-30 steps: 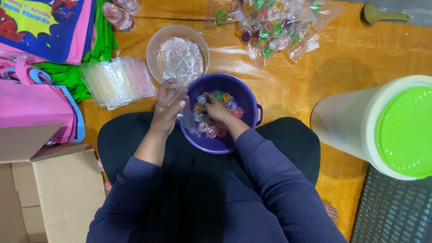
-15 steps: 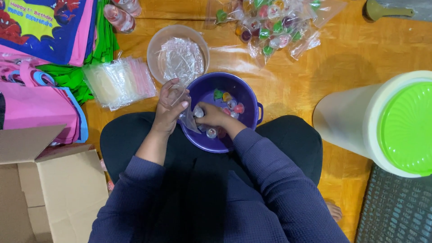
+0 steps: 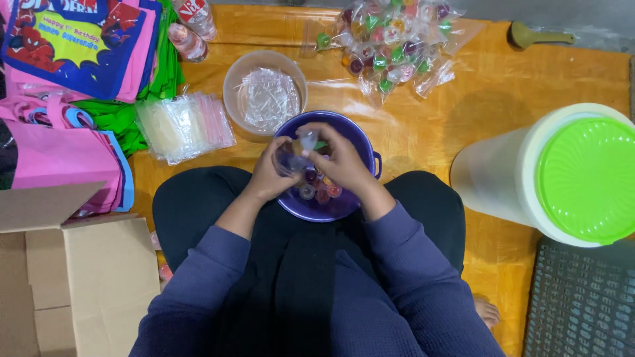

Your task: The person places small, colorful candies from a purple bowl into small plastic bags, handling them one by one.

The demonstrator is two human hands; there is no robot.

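A purple bowl [image 3: 360, 142] rests on my lap, with several small coloured jelly cups [image 3: 316, 192] in it. My left hand [image 3: 270, 173] holds a small clear plastic bag [image 3: 291, 157] over the bowl. My right hand [image 3: 340, 162] is at the bag's mouth, fingers closed on a small jelly cup [image 3: 305, 140]. Both hands meet above the bowl's left half.
A clear round tub [image 3: 266, 96] with crumpled plastic sits beyond the bowl. A stack of small zip bags [image 3: 184, 125] lies at its left. A bag of jelly cups [image 3: 390, 39], pink and green tote bags [image 3: 59, 152], a cardboard box [image 3: 79, 277] and a white bucket with green lid [image 3: 582, 178] surround me.
My right hand has lifted out of the bowl's cups and come up to the bag in my left hand. The left hand has raised the bag slightly.
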